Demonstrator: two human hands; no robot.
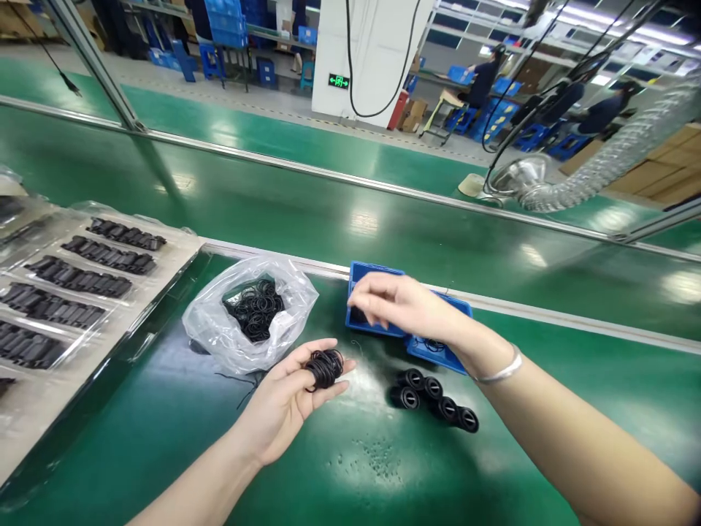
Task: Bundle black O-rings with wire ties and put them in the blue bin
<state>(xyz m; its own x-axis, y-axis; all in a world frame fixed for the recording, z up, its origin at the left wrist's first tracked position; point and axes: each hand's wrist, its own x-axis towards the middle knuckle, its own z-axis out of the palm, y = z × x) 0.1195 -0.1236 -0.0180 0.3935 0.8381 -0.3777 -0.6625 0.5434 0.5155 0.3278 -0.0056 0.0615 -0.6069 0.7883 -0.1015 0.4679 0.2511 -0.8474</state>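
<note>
My left hand (290, 394) lies palm up over the green table and holds a small bunch of thin black rubber rings (324, 365) between thumb and fingers. My right hand (402, 307) reaches left over a blue tray (366, 274), its fingers curled down toward the tray; whether it grips anything is hidden. A silver bangle (501, 371) circles that wrist. A second blue tray (438, 351) sits under the wrist. A row of several black round parts (435, 398) lies on the table just below my right forearm.
A clear plastic bag (249, 314) with many black rings lies left of the trays. At far left a plastic blister tray (82, 285) carries rows of black parts. A green conveyor belt (328, 212) runs behind. People sit at benches far behind.
</note>
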